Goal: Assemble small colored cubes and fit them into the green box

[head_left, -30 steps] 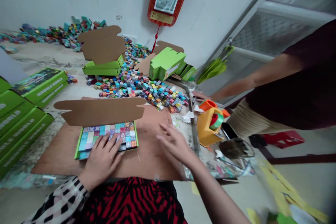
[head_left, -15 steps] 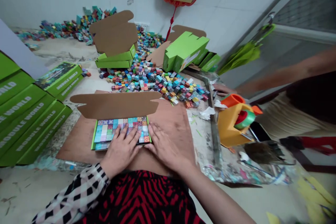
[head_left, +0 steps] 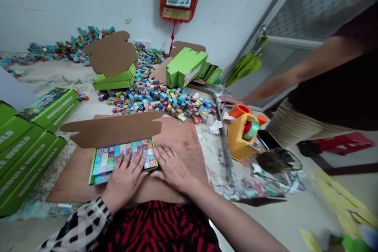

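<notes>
An open green cardboard box [head_left: 92,167] lies on a brown board [head_left: 189,145] in front of me, its brown lid flap [head_left: 115,129] raised at the back. Small patterned blocks [head_left: 103,160] fill it in tight rows. My left hand [head_left: 124,177] rests with fingers stretched over the front of the blocks, hiding some of them. Against the box's right end lies my right hand [head_left: 171,167], flat, with fingertips at the edge of the rows. Neither hand grips anything.
Behind the board spreads a heap of loose blocks [head_left: 165,98]. Closed green boxes [head_left: 29,157] are stacked at left; more green boxes [head_left: 187,67] stand behind the heap. At right are a yellow tape dispenser [head_left: 238,138] and another person's arm [head_left: 274,84].
My view has turned right and slightly up, so everything appears shifted left and lower. Both hands remain at the box in nearly the same pose.
</notes>
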Action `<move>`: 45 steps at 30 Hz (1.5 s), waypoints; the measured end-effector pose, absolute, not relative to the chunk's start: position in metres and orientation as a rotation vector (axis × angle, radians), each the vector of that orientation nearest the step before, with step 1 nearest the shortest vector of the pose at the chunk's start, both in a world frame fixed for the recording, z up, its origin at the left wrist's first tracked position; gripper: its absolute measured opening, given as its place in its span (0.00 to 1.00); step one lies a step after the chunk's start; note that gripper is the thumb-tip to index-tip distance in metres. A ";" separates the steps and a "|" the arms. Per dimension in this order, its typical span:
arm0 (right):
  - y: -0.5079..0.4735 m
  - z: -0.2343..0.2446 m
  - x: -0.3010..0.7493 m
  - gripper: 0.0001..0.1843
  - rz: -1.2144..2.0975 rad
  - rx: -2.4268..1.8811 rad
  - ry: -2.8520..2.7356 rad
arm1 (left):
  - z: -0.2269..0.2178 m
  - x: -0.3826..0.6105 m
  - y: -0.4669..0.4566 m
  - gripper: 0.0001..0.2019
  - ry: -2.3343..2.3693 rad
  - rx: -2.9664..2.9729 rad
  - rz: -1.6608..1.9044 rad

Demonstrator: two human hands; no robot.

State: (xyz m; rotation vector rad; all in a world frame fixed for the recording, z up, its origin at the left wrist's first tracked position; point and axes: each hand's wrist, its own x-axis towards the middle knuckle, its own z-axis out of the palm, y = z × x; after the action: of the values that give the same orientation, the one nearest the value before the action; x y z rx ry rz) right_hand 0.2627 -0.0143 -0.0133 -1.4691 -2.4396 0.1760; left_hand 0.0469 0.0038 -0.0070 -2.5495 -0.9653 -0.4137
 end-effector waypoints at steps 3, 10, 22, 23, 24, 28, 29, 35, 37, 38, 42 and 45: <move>-0.013 -0.014 0.266 0.37 0.149 -1.431 -2.461 | -0.010 0.044 0.006 0.22 -0.931 -2.544 -0.420; -0.014 -0.018 0.265 0.35 0.118 -1.438 -2.407 | -0.017 0.039 0.008 0.23 -0.881 -2.541 -0.497; 0.052 -0.003 0.366 0.25 0.158 -1.928 -1.797 | -0.016 0.044 0.004 0.25 -1.032 -2.586 -0.402; 0.066 -0.003 0.383 0.26 0.131 -2.004 -1.704 | -0.016 0.045 0.004 0.25 -1.036 -2.583 -0.390; 0.079 -0.004 0.398 0.29 0.107 -2.088 -1.595 | -0.016 0.045 0.004 0.24 -1.036 -2.579 -0.372; 0.112 -0.014 0.430 0.49 0.090 -2.304 -1.331 | -0.015 0.047 0.004 0.23 -1.053 -2.560 -0.293; 0.116 -0.018 0.430 0.50 0.093 -2.324 -1.316 | -0.015 0.047 0.003 0.23 -1.056 -2.556 -0.290; 0.120 -0.043 0.419 0.35 0.012 -2.345 -1.301 | -0.015 0.047 0.003 0.24 -1.054 -2.584 -0.344; 0.120 -0.047 0.421 0.38 -0.008 -2.345 -1.284 | -0.016 0.047 0.003 0.24 -1.051 -2.583 -0.340; 0.120 -0.048 0.424 0.39 -0.014 -2.343 -1.281 | -0.016 0.047 0.002 0.24 -1.051 -2.579 -0.335; 0.121 -0.049 0.433 0.37 -0.033 -2.328 -1.318 | -0.016 0.048 0.002 0.25 -1.054 -2.562 -0.336; 0.121 -0.047 0.436 0.35 -0.066 -2.329 -1.349 | -0.017 0.048 0.002 0.24 -1.049 -2.560 -0.366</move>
State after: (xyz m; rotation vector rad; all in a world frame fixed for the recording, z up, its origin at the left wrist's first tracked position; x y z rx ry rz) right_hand 0.4364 0.1205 -0.0473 -2.3289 -1.3493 -0.0659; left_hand 0.0483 0.0023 -0.0173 -2.5596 -1.0492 -0.3664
